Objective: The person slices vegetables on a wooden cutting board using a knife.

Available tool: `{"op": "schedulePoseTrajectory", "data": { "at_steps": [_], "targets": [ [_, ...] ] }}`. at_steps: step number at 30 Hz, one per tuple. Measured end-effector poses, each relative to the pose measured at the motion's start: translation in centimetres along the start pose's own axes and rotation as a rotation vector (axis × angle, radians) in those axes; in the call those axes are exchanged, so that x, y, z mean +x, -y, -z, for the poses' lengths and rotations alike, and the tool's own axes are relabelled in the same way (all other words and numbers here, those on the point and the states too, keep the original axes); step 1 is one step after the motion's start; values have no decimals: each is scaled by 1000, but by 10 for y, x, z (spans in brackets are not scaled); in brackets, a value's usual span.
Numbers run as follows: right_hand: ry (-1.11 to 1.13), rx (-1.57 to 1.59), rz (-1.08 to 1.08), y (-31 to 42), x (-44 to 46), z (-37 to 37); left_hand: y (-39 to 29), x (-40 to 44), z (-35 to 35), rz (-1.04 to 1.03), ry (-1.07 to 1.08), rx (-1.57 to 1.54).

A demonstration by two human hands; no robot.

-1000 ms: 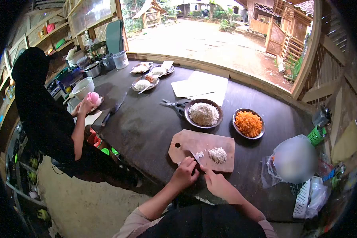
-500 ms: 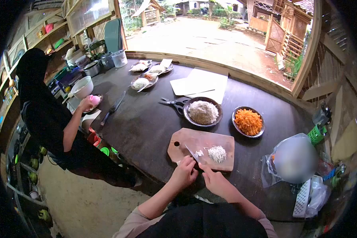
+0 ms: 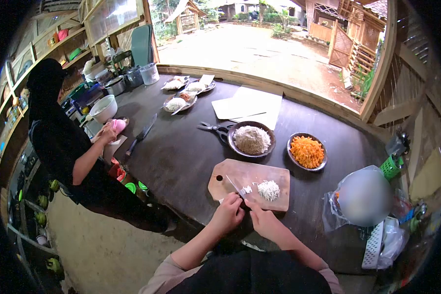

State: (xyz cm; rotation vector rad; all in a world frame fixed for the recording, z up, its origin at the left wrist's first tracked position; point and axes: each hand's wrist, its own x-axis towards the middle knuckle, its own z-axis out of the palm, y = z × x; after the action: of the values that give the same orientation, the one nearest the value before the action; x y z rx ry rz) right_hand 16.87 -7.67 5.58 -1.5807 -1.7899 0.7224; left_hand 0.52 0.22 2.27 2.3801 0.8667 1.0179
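My right hand grips a kitchen knife, its blade slanting up and left over the wooden cutting board. Beside it, at the board's near edge, the fingers of my left hand are curled over a pale piece of food, mostly hidden by them. To the right of the blade lies a small heap of thin white strips, with a few cut bits close to the knife.
Behind the board stand a bowl of pale shreds, a plate of orange pieces and black scissors. Another knife lies left. A co-worker at the left handles something pink. Plastic bags sit right.
My knife blade has tipped slightly further left; my hands stay nearly in place. The co-worker has leaned in, with both hands now at the pink thing.
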Motion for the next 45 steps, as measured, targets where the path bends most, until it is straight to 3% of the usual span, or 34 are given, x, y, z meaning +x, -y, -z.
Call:
{"op": "schedulePoseTrajectory", "data": {
  "at_steps": [4,7,10,17,45],
  "targets": [
    [79,-31,-53,8,-7,9,3,1,1,-22,17,-18],
    [-6,43,42,-5,-4,1,-4,3,5,2,26,-34],
    [42,-3,-49,3,-5,3,-1,2,3,7,51,14],
    [-27,8,10,-4,-3,-4,-9,4,13,-16,102,154],
    [73,-9,-23,2,-12,5,-9,-7,11,22,172,207]
  ]
}}
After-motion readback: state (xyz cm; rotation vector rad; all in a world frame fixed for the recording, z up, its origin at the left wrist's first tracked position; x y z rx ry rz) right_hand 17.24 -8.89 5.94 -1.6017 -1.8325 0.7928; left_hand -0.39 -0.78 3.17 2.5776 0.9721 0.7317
